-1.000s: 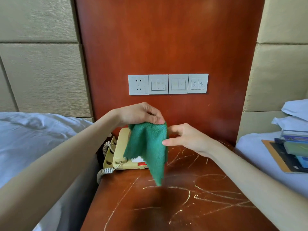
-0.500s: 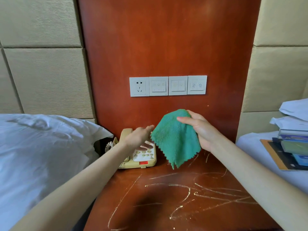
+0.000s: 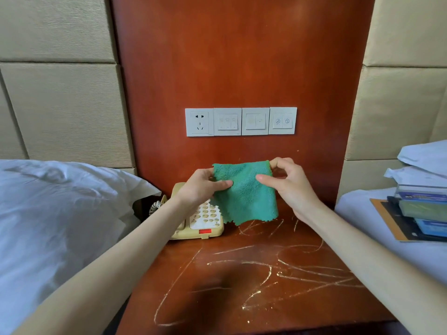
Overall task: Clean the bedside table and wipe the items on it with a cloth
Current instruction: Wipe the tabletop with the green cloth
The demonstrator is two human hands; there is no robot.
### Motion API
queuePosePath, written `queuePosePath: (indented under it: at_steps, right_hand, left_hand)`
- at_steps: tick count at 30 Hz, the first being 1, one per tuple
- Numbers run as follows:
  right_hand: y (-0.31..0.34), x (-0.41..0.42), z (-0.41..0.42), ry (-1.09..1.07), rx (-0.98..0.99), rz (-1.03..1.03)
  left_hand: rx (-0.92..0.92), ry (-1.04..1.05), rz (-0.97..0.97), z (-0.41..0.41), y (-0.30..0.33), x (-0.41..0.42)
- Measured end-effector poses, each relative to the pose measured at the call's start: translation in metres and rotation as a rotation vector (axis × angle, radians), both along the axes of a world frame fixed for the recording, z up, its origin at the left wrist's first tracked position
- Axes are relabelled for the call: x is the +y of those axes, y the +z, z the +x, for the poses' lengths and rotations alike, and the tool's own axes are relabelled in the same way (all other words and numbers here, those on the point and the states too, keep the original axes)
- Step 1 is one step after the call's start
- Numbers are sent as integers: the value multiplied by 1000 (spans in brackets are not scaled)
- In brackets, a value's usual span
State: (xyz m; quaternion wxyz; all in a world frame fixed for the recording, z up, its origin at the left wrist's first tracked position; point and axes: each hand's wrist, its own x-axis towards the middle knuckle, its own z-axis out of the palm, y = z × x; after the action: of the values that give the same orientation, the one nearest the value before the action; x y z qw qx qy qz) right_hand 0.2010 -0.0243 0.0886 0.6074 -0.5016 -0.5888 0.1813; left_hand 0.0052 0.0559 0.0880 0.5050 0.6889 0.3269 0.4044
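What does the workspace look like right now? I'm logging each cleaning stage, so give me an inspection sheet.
Surface: table, reddish wood, heavily scratched.
Job's things: green cloth held spread in the air above the table's back; beige phone at back left, partly hidden by the cloth and left arm.
Clutter: nothing seen on the table.
Hands: left hand and right hand each pinch a top corner of the cloth.
Cables: coiled phone cord at the phone's left.
Surroundings: switch panel on the wall; pillow left; books on the right bed.
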Motion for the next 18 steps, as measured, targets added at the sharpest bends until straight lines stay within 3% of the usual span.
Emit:
queuePosePath:
  at_steps: [5, 10, 18]
  right_hand:
    - [-5, 0, 3, 260, 143, -25]
    - [-10, 1, 5, 244, 228, 8]
    - [-14, -1, 1, 207, 256, 63]
  left_hand:
    - [127, 67, 3, -3, 19, 4]
    - [94, 71, -91, -9, 26, 6]
    - [164, 152, 261, -5, 16, 6]
